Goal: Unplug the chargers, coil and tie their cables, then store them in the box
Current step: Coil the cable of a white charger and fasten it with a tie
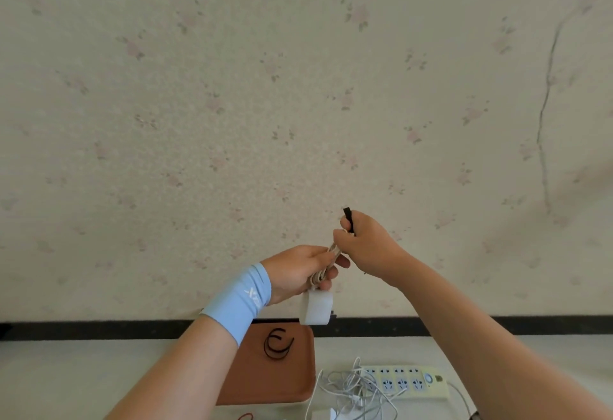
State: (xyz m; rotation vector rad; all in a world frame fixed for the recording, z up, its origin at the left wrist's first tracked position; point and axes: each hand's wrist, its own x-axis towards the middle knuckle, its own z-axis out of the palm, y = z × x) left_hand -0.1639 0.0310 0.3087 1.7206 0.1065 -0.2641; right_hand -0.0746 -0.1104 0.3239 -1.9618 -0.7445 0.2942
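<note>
A: What is the left hand [300, 270] doing above the brown tray [292, 383]?

B: Its fingers are curling closed around a coiled beige cable [326, 265], pinching the loops together. The white charger block [315, 307] is hanging just below that fist, above the tray's far edge.

A: And the right hand [365, 243]?

B: It is gripping a black tie strap [348, 219] between thumb and fingers, right at the top of the coil; the strap's end is sticking up past the knuckles. I cannot tell whether it is wrapped around the loops yet.

A: So how should the tying go?

B: I would judge it best to keep the left pinch firm so the loops are not springing apart, wind the strap snugly around the coil's middle, and leave the block hanging free.

A: Anything waiting?

B: Spare black ties [278, 346] are lying on the tray. Just right of it, loose white cables [351, 389] are tangling beside the power strip [409, 383]. No box is showing.
</note>
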